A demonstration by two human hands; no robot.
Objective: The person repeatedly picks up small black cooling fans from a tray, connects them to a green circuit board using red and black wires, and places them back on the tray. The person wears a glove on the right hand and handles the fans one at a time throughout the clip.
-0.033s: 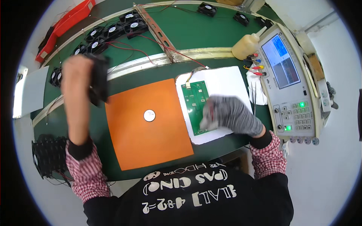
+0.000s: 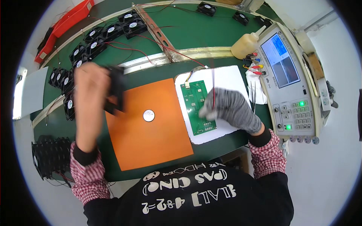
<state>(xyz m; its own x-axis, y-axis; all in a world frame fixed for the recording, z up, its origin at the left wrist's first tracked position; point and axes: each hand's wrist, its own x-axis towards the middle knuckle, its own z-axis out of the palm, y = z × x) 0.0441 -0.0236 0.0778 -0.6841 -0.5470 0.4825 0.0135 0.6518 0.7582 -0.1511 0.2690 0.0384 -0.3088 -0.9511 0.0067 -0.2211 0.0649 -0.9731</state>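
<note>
My left hand, bare and smeared by motion, is closed on a black cooling fan above the left edge of an orange mat. A white round disc with a dark rim lies on that mat. My right hand, in a grey knit glove, pinches a thin red wire that rises from the fingertips. Those fingertips are over a green circuit board, hiding part of its right edge. The board rests on a white sheet, with a plugged-in cable at its far end.
Several fans with red leads line the back left, near red bins. A perforated metal bar crosses the back. Right stand a yellowish bottle, a test instrument and tweezers. More fans stack at near left.
My left hand has moved right with the fan, toward the orange mat. My right hand has shifted slightly up, and the red wire now shows above its fingers.
</note>
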